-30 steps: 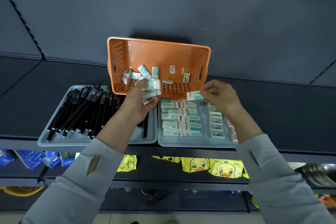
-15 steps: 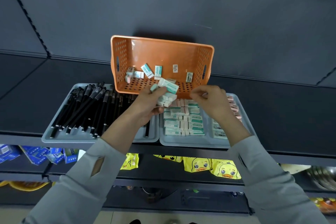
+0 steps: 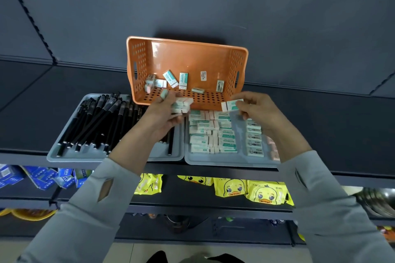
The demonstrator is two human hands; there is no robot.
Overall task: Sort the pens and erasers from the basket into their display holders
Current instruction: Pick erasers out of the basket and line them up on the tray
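An orange basket stands tilted at the back of the shelf with several loose erasers inside. My left hand grips a small stack of erasers just in front of the basket. My right hand pinches one green-and-white eraser above the grey eraser tray, which holds rows of erasers. The grey pen tray on the left is filled with black pens.
A lower shelf holds yellow duck packets and blue boxes. Dark wall panels rise behind the basket. Metal pans show at the lower right.
My right hand has drawn one eraser from the stack in my left hand and moved it right, over the eraser tray. My left hand has stayed in front of the basket.
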